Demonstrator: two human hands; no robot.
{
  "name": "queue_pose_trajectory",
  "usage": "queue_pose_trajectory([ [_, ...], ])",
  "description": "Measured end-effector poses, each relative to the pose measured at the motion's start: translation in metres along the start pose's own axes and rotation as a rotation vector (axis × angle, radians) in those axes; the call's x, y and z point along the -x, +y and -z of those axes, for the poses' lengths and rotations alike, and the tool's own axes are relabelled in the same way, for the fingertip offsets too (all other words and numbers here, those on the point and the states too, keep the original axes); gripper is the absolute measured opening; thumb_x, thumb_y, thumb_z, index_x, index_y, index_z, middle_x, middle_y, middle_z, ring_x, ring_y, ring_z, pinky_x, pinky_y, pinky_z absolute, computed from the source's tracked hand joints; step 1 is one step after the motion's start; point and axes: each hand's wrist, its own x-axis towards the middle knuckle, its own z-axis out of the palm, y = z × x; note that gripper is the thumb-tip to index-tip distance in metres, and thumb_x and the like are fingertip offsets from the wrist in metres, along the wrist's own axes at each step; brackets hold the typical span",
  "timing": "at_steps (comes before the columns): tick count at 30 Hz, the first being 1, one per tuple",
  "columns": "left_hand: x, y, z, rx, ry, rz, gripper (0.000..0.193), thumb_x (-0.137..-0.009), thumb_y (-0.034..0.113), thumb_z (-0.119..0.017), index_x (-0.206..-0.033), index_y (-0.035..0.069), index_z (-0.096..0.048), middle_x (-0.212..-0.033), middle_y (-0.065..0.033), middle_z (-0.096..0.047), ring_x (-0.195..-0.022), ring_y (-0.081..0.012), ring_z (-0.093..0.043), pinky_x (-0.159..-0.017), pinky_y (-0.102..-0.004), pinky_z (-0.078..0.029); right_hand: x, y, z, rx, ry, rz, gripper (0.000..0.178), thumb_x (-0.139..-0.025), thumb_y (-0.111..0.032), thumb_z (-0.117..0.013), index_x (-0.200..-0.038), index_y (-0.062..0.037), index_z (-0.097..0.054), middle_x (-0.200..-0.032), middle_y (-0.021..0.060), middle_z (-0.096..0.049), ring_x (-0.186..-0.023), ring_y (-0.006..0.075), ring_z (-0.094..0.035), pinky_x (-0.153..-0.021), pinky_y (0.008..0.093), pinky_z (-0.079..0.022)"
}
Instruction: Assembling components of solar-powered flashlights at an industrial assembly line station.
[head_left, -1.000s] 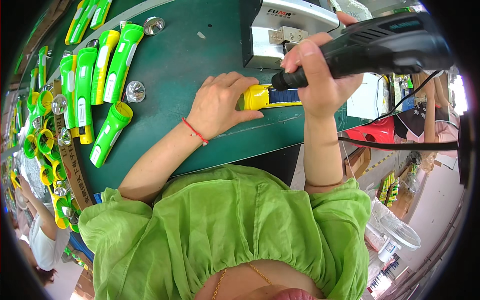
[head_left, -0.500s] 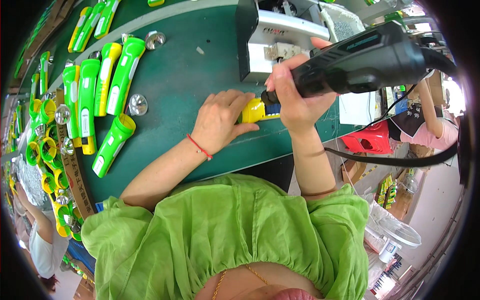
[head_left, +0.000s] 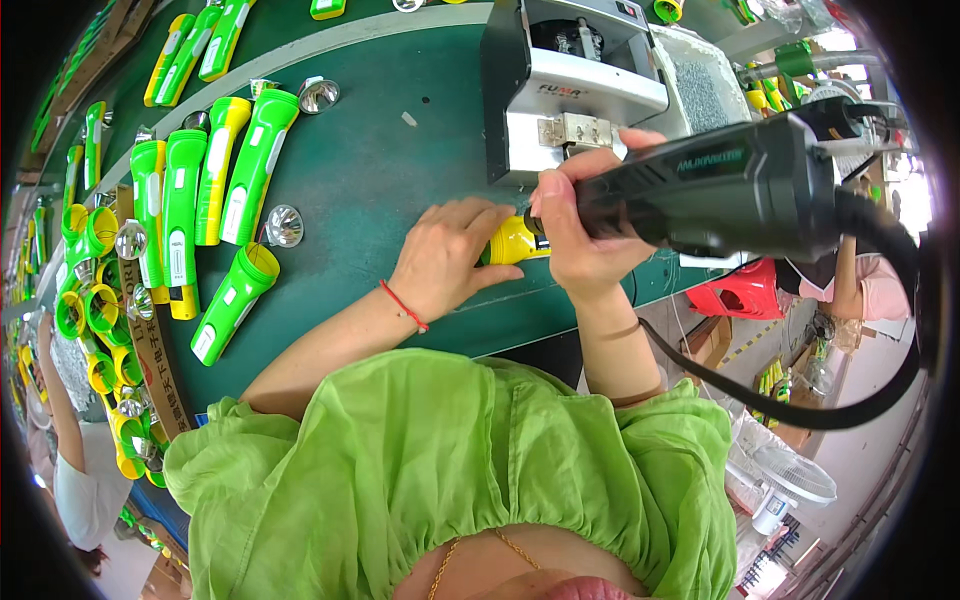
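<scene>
My left hand (head_left: pixel 445 250) presses a yellow torch (head_left: pixel 513 243) onto the green tabletop (head_left: pixel 390 150), its fingers curled over one end. A thin dark edge shows beneath the palm; most of that torch is covered by my hands. My right hand (head_left: pixel 590 250) is wrapped around a black electric screwdriver (head_left: pixel 700 185) with a thick cable. The tool lies roughly level, its narrow nose at the torch. Whether the tip touches a screw cannot be seen.
Several green and yellow torches (head_left: pixel 182 215) and loose silver reflectors (head_left: pixel 284 226) lie left. A metal screw feeder (head_left: pixel 560 110) stands beyond my right hand, beside a tray of small parts (head_left: pixel 698 95). A red stool (head_left: pixel 735 292) and co-workers are farther off.
The screwdriver's rear end and cable have dropped lower in view, and my right hand has shifted slightly left. My left hand stays on the torch. The whole view has shifted a little.
</scene>
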Motion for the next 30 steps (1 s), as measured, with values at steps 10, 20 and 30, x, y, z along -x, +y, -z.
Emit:
queue_pose_trajectory([
  [10,0.011,-0.016,0.033,-0.048,0.069,-0.004,0.049,-0.067,0.019,-0.084,-0.111,0.007,-0.064,-0.108,-0.0100,-0.066,-0.095,-0.0293,-0.065,-0.081,-0.0368,-0.054,-0.055,-0.003,0.043,-0.366,0.308,0.224,0.055,-0.082,0.007,-0.058,-0.131,0.0079,-0.033,-0.066,0.0104,-0.062,-0.053,0.0164,-0.059,-0.055,0.0296,-0.052],
  [20,0.015,-0.013,0.032,-0.016,0.031,0.046,0.054,-0.070,0.020,-0.083,-0.119,0.009,-0.064,-0.115,-0.0094,-0.062,-0.097,-0.0285,-0.064,-0.080,-0.0354,-0.055,-0.068,0.000,0.037,-0.306,0.117,0.035,0.061,-0.081,0.001,-0.060,-0.136,0.0040,-0.033,-0.065,0.0066,-0.056,-0.052,0.0155,-0.056,-0.053,0.0262,-0.047],
  [30,-0.002,-0.008,0.011,0.052,0.063,0.010,0.056,-0.068,0.016,-0.085,-0.120,0.011,-0.064,-0.111,-0.0082,-0.063,-0.089,-0.0260,-0.064,-0.075,-0.0337,-0.056,-0.011,-0.018,0.029,-0.330,0.045,0.029,0.057,-0.083,0.001,-0.059,-0.130,0.0064,-0.028,-0.066,0.0113,-0.058,-0.052,0.0176,-0.056,-0.056,0.0335,-0.052],
])
